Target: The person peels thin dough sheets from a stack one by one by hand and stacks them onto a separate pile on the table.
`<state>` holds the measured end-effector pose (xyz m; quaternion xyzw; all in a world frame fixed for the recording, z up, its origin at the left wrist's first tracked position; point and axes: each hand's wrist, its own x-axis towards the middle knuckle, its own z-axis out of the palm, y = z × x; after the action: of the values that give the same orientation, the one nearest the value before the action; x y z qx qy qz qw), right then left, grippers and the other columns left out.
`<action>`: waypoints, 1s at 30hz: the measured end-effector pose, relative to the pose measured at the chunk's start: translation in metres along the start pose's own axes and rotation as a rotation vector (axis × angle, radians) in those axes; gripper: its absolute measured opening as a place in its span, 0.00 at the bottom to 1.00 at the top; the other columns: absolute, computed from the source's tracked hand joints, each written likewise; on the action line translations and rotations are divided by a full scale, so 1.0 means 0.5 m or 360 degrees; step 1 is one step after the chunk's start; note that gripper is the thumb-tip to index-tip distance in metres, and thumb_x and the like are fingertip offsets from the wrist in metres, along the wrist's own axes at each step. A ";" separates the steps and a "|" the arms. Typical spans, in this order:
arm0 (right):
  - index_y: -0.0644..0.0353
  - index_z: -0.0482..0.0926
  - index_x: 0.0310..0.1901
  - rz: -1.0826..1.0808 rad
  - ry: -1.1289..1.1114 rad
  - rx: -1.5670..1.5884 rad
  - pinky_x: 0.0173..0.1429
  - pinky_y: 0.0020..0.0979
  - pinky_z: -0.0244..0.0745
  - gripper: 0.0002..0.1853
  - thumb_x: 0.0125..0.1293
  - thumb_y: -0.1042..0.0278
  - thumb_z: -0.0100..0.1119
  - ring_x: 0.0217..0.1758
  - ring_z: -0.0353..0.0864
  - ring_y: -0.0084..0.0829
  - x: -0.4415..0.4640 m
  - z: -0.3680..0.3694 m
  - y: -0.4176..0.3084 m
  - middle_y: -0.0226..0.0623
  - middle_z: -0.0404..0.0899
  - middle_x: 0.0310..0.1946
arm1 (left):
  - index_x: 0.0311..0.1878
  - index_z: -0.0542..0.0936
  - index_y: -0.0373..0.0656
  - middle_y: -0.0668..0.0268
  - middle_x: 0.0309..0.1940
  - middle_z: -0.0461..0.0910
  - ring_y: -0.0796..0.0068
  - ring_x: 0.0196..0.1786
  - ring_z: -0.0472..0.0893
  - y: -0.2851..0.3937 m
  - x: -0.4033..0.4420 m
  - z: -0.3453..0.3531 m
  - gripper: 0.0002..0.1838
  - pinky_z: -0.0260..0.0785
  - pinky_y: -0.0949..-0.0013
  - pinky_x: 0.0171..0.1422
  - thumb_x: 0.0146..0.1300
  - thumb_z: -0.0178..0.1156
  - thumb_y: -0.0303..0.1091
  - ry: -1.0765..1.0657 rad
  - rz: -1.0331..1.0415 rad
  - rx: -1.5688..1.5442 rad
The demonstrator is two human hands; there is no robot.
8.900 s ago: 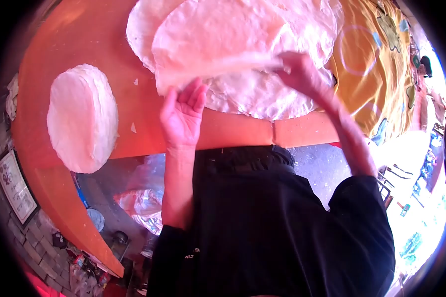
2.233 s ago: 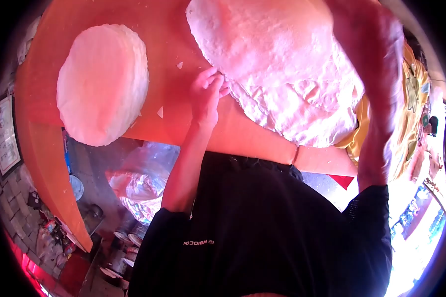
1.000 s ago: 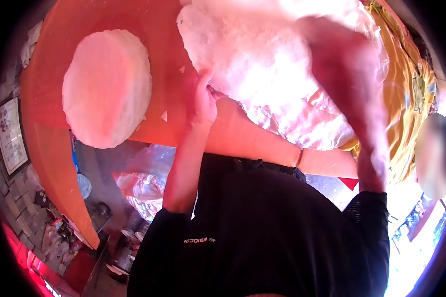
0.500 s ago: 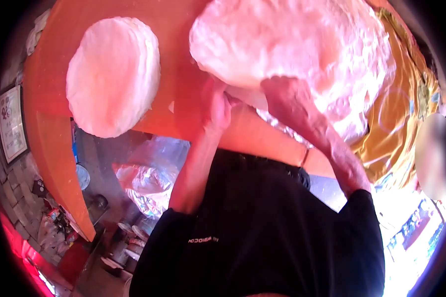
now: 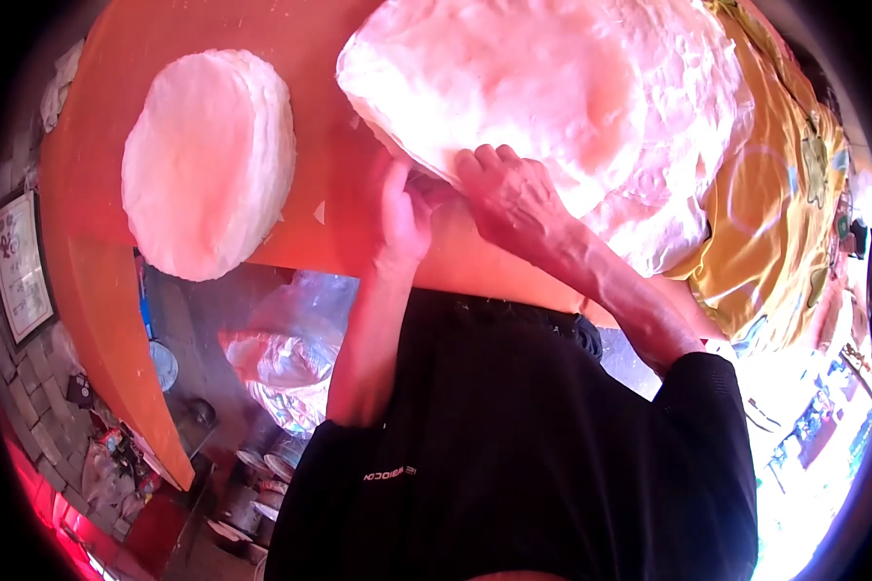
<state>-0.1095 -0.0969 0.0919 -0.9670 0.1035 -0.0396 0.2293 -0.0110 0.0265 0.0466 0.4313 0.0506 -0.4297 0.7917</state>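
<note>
A large pale round sheet (image 5: 513,87) lies over other crinkled sheets on the orange table. My right hand (image 5: 513,194) has its curled fingers on the sheet's near edge, gripping it. Just left of it, my left hand (image 5: 404,215) is at the same edge, its thumb raised beside the rim; its other fingers are partly hidden under the edge. To the left sits a thick stack of round pale sheets (image 5: 203,165).
A yellow patterned cloth (image 5: 761,223) lies at the table's right side. The orange table (image 5: 310,232) curves down at left. Below are a plastic bag (image 5: 286,373) and some pans. A framed picture (image 5: 21,266) stands at far left.
My right hand has come from the far right of the sheets to the near edge, close to my left hand. The top sheet's near edge has shifted left since the last frame.
</note>
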 end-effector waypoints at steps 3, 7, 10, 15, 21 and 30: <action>0.66 0.76 0.26 -0.0220 0.0073 0.0150 0.31 0.42 0.77 0.03 0.47 0.77 0.58 0.27 0.81 0.49 0.024 -0.016 0.022 0.52 0.78 0.25 | 0.57 0.71 0.42 0.59 0.51 0.77 0.64 0.49 0.80 0.032 -0.016 0.016 0.20 0.77 0.57 0.51 0.71 0.43 0.44 -0.0055 0.0063 -0.0097; 0.62 0.74 0.30 -0.0452 0.0015 0.0828 0.30 0.40 0.72 0.04 0.54 0.73 0.58 0.24 0.79 0.39 0.052 -0.153 -0.047 0.41 0.76 0.22 | 0.65 0.65 0.40 0.58 0.62 0.70 0.63 0.63 0.70 0.034 -0.006 -0.019 0.28 0.66 0.56 0.63 0.71 0.44 0.52 -0.0152 0.0132 -0.0592; 0.63 0.75 0.36 -0.0454 0.0009 0.1383 0.31 0.35 0.73 0.07 0.58 0.71 0.58 0.27 0.79 0.33 0.052 -0.259 -0.046 0.37 0.78 0.25 | 0.65 0.65 0.40 0.58 0.62 0.70 0.63 0.63 0.70 0.053 -0.015 -0.050 0.28 0.65 0.57 0.64 0.71 0.45 0.50 -0.0172 0.0089 -0.0659; 0.64 0.77 0.46 0.0182 0.0177 0.2003 0.34 0.27 0.74 0.12 0.64 0.67 0.57 0.32 0.79 0.22 0.056 -0.294 0.100 0.30 0.80 0.32 | 0.66 0.65 0.39 0.59 0.62 0.70 0.64 0.63 0.70 0.095 -0.032 -0.112 0.27 0.64 0.58 0.65 0.71 0.47 0.48 -0.0107 0.0051 -0.0430; 0.65 0.75 0.55 0.0888 -0.0064 0.1375 0.53 0.32 0.75 0.25 0.59 0.59 0.65 0.49 0.80 0.32 0.006 -0.094 0.363 0.42 0.81 0.45 | 0.62 0.68 0.36 0.60 0.59 0.71 0.68 0.60 0.71 0.041 -0.010 -0.160 0.21 0.64 0.62 0.64 0.69 0.53 0.35 0.0205 0.0276 0.0279; 0.71 0.65 0.63 0.0785 0.0249 0.1524 0.51 0.32 0.75 0.36 0.58 0.58 0.65 0.49 0.79 0.34 -0.005 -0.101 0.284 0.48 0.79 0.45 | 0.56 0.70 0.34 0.61 0.51 0.74 0.72 0.52 0.74 0.007 -0.005 -0.132 0.17 0.68 0.69 0.57 0.65 0.57 0.27 0.0599 0.0482 0.0752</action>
<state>-0.1440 -0.2425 0.0727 -0.6955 0.3146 -0.0992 0.6384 0.0091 0.0771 0.0086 0.6772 0.0302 -0.2198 0.7015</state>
